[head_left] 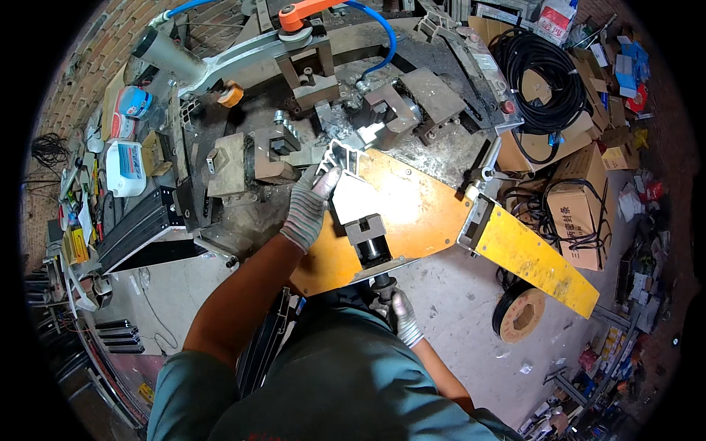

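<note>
My left hand, in a striped work glove, is closed around a short white aluminium profile at the back edge of a yellow machine plate. The profile's hollow cross-section faces up. Just in front of it, a grey metal block sits on a black cylinder in a cut-out of the plate. Below the plate's front edge, my right hand, also gloved, is closed at a dark crank-like handle; its fingertips are partly hidden.
Behind the plate, metal clamp blocks and an orange-topped lever crowd the machine bed. A yellow side arm juts out right, above a cable spool. Black profiles and a white jug stand left; coiled black hose lies right.
</note>
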Available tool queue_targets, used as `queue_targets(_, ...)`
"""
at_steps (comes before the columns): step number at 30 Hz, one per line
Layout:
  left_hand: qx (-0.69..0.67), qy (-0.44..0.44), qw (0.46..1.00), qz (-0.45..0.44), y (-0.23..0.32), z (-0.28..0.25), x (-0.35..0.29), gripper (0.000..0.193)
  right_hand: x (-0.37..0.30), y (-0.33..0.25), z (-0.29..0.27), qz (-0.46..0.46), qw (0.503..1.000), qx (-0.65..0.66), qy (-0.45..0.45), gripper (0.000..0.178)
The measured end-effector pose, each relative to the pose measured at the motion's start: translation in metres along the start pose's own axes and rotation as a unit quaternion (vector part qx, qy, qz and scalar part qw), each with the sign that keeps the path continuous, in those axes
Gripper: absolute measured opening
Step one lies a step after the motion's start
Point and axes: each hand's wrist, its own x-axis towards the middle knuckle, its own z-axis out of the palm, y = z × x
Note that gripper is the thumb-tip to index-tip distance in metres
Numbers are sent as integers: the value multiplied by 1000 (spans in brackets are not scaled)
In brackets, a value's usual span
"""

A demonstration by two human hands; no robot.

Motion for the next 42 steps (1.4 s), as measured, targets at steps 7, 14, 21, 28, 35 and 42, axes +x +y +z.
queue_targets(7,-23,19,999,-28,-6,-3,4,32,17,10,-16,47,981,168,-83,65)
queue_targets(14,4,23,1000,-8,0,4,2,30,8,27,-12,-146,937,-288,136,70)
queue_targets(21,5,17,999,-32,1,1,6,33,7,10,-8,81,977,187,-56,75)
queue_targets(28,23,-3,999,-37,-1,-5,11,28,3,17,1,-30,998,56,20,71)
queue_targets(35,14,-19,999,-44,-3,-10,13,36,6,24,1,-91,995,12,29,64)
queue_targets(42,10,0,997,-79,3,-3,12,43,14,5,-6,103,963,230,-94,66)
